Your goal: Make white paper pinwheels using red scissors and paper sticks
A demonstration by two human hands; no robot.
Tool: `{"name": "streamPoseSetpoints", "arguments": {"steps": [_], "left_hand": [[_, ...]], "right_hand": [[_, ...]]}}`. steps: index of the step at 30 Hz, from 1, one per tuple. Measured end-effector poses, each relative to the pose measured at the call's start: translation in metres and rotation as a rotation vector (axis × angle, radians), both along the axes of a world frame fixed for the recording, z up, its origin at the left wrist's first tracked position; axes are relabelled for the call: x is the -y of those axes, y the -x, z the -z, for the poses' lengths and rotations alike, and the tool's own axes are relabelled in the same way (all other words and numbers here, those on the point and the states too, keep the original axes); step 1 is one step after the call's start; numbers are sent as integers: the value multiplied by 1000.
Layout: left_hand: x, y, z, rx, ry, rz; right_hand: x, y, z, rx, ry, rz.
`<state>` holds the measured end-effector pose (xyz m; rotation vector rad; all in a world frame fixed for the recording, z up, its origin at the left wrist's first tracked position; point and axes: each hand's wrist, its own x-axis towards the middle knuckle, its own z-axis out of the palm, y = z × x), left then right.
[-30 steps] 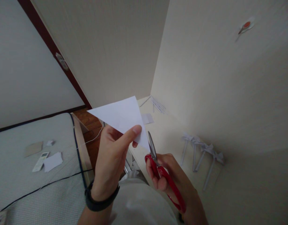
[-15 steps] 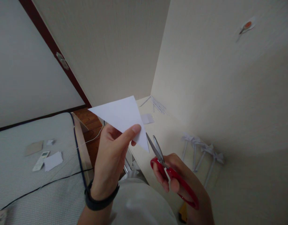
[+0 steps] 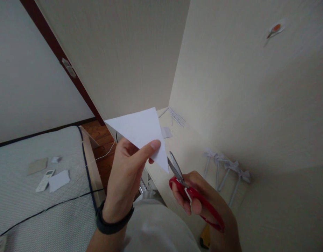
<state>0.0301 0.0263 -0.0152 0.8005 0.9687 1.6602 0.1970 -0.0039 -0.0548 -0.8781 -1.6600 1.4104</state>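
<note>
My left hand (image 3: pixel 126 175) pinches a white folded paper triangle (image 3: pixel 140 130) between thumb and fingers, holding it up in front of me. A black band sits on that wrist. My right hand (image 3: pixel 200 199) grips red-handled scissors (image 3: pixel 189 192), whose metal blades are slightly parted and point up at the triangle's lower right tip, just beside it. The blades are close to the paper's edge; I cannot tell whether they touch it.
A cream table (image 3: pixel 182 143) runs along the wall, with several white paper flowers on stems (image 3: pixel 224 168), thin paper strips (image 3: pixel 177 117) and a paper scrap. At left a grey mattress (image 3: pixel 32 203) holds a remote (image 3: pixel 45 180), paper pieces and a black cable.
The scissors drew back to the right and opened, then moved up again to the triangle's lower tip. The paper shifted slightly to the right in my left hand.
</note>
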Motion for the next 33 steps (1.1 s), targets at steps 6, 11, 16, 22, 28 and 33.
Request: {"name": "streamPoseSetpoints", "arguments": {"steps": [6, 11, 16, 22, 28, 33], "left_hand": [[1, -1, 1, -26, 16, -7], [2, -1, 4, -85, -14, 32], [3, -1, 5, -130, -50, 32], [3, -2, 6, -109, -51, 65], [3, -3, 9, -135, -84, 63], [4, -3, 9, -144, -95, 41]], "right_hand": [[-9, 11, -2, -25, -45, -45], [-2, 22, -4, -49, -2, 68], [0, 26, -2, -53, 16, 122], [-3, 29, -5, -101, 107, 87], [-4, 32, -8, -119, 83, 94], [-2, 30, -4, -71, 27, 174]]}}
